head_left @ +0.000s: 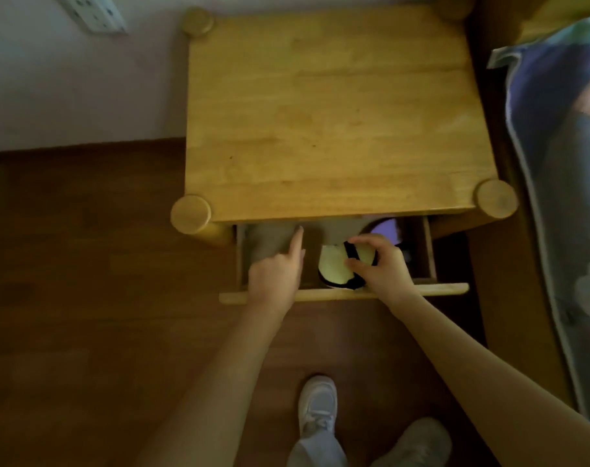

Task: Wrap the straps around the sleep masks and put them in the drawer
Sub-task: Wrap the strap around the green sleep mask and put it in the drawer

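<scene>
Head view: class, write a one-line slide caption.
Right hand lowers a strap-wrapped yellow sleep mask into the open nightstand drawer, beside a purple mask; left hand points inside.

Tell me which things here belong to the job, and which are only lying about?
Job:
- yellow mask, black strap wrapped round it
- purple mask, at the back of the drawer
- drawer, open
- right hand, gripping the yellow mask
- left hand, forefinger pointing into the drawer

Lying about:
- nightstand top
- bedding
- wall socket
- shoes
</scene>
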Tool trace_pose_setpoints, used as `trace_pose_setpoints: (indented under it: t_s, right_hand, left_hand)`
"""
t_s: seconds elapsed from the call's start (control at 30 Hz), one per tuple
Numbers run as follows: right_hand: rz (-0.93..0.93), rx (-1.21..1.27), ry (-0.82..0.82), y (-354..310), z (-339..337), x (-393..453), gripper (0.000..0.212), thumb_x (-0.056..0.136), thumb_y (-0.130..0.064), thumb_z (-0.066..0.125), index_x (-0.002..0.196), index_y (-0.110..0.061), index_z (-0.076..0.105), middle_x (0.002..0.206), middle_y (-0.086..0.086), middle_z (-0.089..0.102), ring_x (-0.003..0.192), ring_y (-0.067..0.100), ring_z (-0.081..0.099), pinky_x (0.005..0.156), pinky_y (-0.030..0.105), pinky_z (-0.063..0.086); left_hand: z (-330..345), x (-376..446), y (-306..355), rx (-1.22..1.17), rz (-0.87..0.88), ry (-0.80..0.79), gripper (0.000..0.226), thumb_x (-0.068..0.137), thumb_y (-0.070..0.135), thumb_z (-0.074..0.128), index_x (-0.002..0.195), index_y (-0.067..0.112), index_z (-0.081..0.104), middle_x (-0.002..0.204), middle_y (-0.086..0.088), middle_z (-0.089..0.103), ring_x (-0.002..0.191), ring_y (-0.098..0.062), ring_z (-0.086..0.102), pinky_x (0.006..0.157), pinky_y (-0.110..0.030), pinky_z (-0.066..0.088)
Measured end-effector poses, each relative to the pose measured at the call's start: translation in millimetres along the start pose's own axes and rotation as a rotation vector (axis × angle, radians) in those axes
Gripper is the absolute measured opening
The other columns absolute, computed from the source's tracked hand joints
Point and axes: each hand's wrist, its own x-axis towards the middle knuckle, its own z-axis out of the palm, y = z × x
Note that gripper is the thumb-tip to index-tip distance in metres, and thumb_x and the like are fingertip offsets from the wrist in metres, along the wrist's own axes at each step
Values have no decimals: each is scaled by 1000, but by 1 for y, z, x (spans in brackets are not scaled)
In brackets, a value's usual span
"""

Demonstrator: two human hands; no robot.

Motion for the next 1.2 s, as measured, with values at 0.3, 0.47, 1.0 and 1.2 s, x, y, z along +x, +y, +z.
trace_pose_setpoints:
  t_s: [0.3,0.47,1.0,1.2]
  right_hand:
    - [12,-325,-311,12,38,71,45,86,0,61,128,-15,53,138,10,46,122,27,49,87,26,41]
    - [17,-415,-465,27,43,80,58,92,-14,57,143,-22,33,147,10,38,131,27,43,99,29,37]
    - [-184,-824,-264,20,6,53,40,95,-30,46,135,-27,48,114,8,68,102,29,63,78,38,51]
    - [-282,-677,-210,-11,-50,-3,36,95,-25,48,130,-26,54,128,-2,62,111,19,60,83,38,53]
  left_hand:
    - [33,10,-13,-237,50,117,43,101,37,25,140,25,41,73,-1,66,53,-21,52,46,-27,31]
    - [40,11,-13,-326,47,219,35,97,35,35,122,22,55,72,-1,69,58,-21,65,47,-25,38]
    - [42,9,-12,-217,94,361,31,94,30,33,87,20,62,58,2,62,44,-17,55,40,-23,37]
    - [6,-7,2,-64,49,318,23,93,31,51,105,16,63,88,-2,70,81,-22,66,64,-33,47]
